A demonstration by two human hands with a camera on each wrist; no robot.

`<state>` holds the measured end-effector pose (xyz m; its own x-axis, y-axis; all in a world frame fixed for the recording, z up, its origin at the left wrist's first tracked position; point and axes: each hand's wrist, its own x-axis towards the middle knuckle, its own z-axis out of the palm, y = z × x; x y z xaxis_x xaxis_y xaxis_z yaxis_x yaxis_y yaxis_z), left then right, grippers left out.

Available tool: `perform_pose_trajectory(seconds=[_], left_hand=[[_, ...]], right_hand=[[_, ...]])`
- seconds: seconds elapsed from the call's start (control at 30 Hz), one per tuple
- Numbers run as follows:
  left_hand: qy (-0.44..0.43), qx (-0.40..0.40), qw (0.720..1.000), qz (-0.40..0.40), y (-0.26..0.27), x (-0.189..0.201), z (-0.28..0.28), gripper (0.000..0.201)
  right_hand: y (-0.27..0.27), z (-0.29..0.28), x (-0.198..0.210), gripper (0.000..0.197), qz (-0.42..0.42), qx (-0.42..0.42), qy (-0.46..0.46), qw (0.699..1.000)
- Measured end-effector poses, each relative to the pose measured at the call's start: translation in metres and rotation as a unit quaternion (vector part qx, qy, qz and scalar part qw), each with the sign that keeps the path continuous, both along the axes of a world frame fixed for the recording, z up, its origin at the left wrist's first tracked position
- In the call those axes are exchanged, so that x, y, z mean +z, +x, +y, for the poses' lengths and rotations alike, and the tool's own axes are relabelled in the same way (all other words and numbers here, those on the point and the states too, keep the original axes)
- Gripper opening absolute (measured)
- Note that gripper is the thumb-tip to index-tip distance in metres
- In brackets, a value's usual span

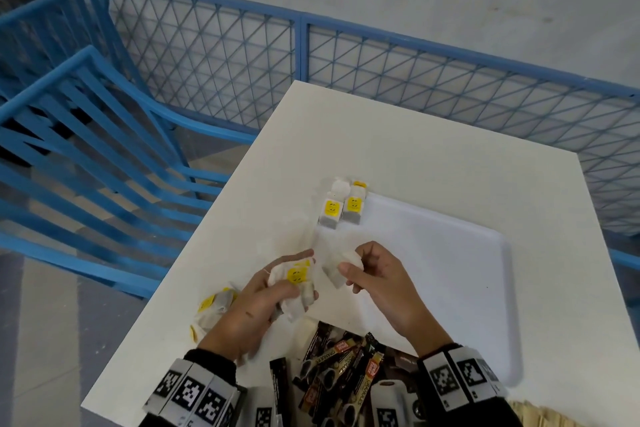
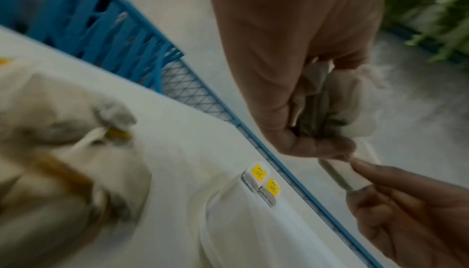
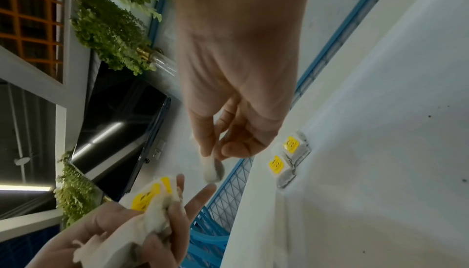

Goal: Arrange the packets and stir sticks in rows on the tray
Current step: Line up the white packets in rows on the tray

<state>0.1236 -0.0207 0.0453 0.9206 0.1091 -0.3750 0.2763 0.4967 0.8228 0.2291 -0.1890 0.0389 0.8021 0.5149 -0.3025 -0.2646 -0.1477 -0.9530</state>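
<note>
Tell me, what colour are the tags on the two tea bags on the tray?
Yellow tags, clearest in the head view.

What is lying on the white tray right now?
Two tea bags with yellow tags lie side by side at the far left corner of the tray. The near edge is hidden by the right hand and dark packets.

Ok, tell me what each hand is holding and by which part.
The left hand grips a bunch of tea bags around their middle. The right hand pinches a single tea bag at its upper end between thumb and fingertips.

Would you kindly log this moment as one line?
left hand: grips tea bags | right hand: pinches tea bag | tray: two placed
</note>
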Motion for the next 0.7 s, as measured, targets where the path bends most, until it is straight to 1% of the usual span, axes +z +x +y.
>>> perform_pose_trajectory(seconds=[0.07,0.13,0.23,0.33,0.43,0.47,0.5,0.57,0.63,0.7], left_hand=[[0.018,-0.036,0.999,-0.003,0.003,0.002,-0.003,0.055],[0.044,-0.067,0.997,-0.010,0.005,0.005,-0.005,0.052],[0.076,-0.098,0.992,-0.017,0.003,0.005,-0.004,0.047],[0.073,-0.087,0.994,-0.002,0.001,0.003,-0.003,0.049],[0.060,-0.067,0.996,-0.002,0.001,-0.001,-0.004,0.049],[0.053,-0.056,0.997,0.000,0.002,-0.002,-0.003,0.049],[0.045,-0.043,0.998,0.000,0.003,-0.002,-0.003,0.048],[0.032,-0.025,0.999,0.000,0.005,-0.002,-0.003,0.045],[0.026,-0.020,0.999,0.005,0.008,-0.003,-0.003,0.046],[0.017,-0.011,1.000,0.019,0.012,-0.007,-0.002,0.046]], right_hand=[[0.000,0.001,0.002,0.019,-0.001,0.023,0.001,1.000],[-0.001,0.002,0.002,0.021,-0.001,0.041,0.003,0.999],[-0.001,0.002,0.003,0.021,0.018,0.022,0.021,0.999],[0.001,0.002,0.003,0.018,0.052,-0.022,0.049,0.997],[0.002,0.003,0.000,0.008,0.073,-0.053,0.064,0.994],[0.002,0.003,-0.003,0.008,0.081,-0.050,0.057,0.994],[0.001,0.003,-0.006,0.014,0.089,-0.036,0.043,0.994],[-0.001,0.004,-0.011,0.021,0.098,0.012,0.009,0.995],[-0.003,0.007,-0.013,0.014,0.099,0.038,0.000,0.994],[-0.001,0.009,-0.015,0.007,0.099,0.029,0.005,0.995]])
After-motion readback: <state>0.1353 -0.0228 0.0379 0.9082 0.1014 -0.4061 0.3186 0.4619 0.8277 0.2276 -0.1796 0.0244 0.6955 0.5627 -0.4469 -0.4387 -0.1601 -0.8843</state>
